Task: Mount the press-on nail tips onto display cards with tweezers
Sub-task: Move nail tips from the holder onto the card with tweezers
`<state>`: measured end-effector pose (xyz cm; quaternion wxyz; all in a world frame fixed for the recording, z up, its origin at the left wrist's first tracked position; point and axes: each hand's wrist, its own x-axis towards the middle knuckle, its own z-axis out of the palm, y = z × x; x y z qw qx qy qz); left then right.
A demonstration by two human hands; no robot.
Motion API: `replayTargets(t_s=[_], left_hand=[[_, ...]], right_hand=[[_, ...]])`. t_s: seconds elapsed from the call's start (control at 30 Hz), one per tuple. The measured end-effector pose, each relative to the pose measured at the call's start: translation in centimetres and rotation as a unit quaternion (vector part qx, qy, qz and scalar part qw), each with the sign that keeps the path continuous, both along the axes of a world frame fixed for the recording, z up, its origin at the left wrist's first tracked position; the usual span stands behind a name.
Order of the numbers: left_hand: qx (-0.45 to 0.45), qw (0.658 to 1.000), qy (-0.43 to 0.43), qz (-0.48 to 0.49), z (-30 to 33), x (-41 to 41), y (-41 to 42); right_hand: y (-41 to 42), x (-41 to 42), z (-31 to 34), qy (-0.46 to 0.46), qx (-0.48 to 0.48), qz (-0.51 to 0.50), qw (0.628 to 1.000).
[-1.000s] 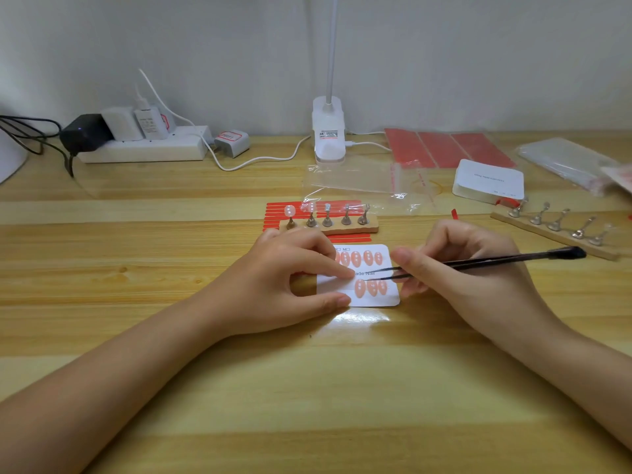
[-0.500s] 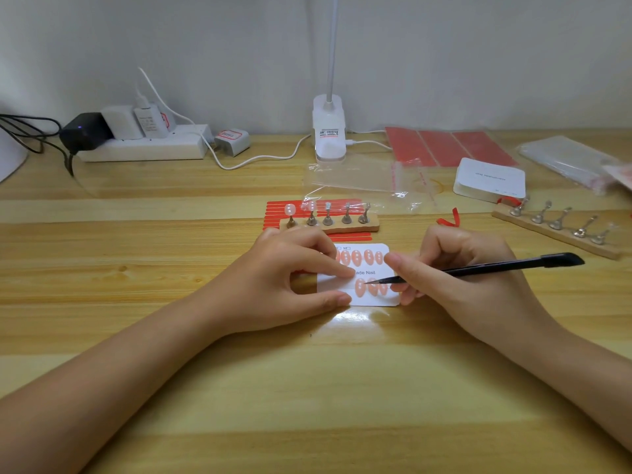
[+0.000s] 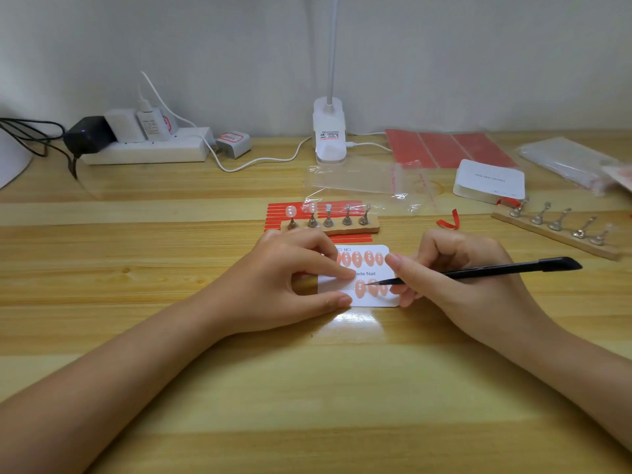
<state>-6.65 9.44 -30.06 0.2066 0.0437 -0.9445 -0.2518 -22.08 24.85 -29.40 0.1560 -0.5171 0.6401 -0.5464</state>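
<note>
**benchwatcher:** Standing right by the table (image 3: 136,336) here. Going left to right: white power strip (image 3: 147,150) against the wall with a black adapter (image 3: 89,133) and some white chargers plugged in, then a white clip lamp base (image 3: 329,135) in the middle at the back.

**tipsy_nails:** What's the left hand doing?

**benchwatcher:** Left hand (image 3: 290,278) is curled over the left side of the display card (image 3: 371,301). Index fingertip pressed down on the middle of the card, thumb on its near edge, so it's pinning the card flat to the table.

**tipsy_nails:** And the card itself?

**benchwatcher:** White, lying flat between the two hands. A row of pinkish nail tips (image 3: 357,258) along the top, a few more along the bottom. Just behind it sits a small wooden stand (image 3: 337,225) with five metal pegs, on top of some red strips (image 3: 284,208). The two leftmost pegs have pale tips on them.

**tipsy_nails:** Right hand?

**benchwatcher:** Right hand (image 3: 455,275) has its fingers pinched round black tweezers (image 3: 478,272), held like a pen. The points touch a nail tip in the bottom row. The tweezer arms look squeezed together.

**tipsy_nails:** Anything further right?

**benchwatcher:** Clear bags (image 3: 362,181), red sheets (image 3: 448,150), a stack of white cards (image 3: 489,181), and a second, longer peg stand (image 3: 561,230) lying at an angle.
</note>
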Motion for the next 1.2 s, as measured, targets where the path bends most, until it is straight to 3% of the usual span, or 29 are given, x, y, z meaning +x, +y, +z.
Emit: replayTargets(t_s=[0.33, 0.53, 0.63, 0.73, 0.93, 1.07, 1.2], left_hand=[[-0.005, 1.000, -0.003, 0.005, 0.2, -0.1, 0.0], [-0.041, 0.999, -0.022, -0.005, 1.5, -0.1, 0.1], [-0.078, 0.996, 0.047, 0.022, 3.2, 0.2, -1.1], [-0.046, 0.989, 0.100, 0.101, 4.5, 0.7, -3.1], [0.093, 0.980, 0.010, 0.175, 2.0, -1.2, -3.5], [0.085, 0.977, 0.029, 0.192, 1.1, -1.8, -3.7], [0.098, 0.975, 0.057, 0.189, 0.6, -2.0, -3.7]], right_hand=[[0.0, 0.3, 0.1, 0.012, 0.015, 0.009, 1.000], [0.0, 0.4, 0.5, -0.028, 0.028, 0.012, 0.999], [0.0, 0.5, 0.8, -0.087, -0.026, -0.003, 0.996], [0.0, 0.4, 1.1, -0.137, -0.055, -0.030, 0.989], [0.1, 0.2, 1.2, -0.106, -0.037, -0.040, 0.993], [0.2, 0.1, 1.1, -0.079, -0.064, -0.029, 0.994], [0.0, 0.3, 1.2, -0.116, -0.061, -0.037, 0.991]])
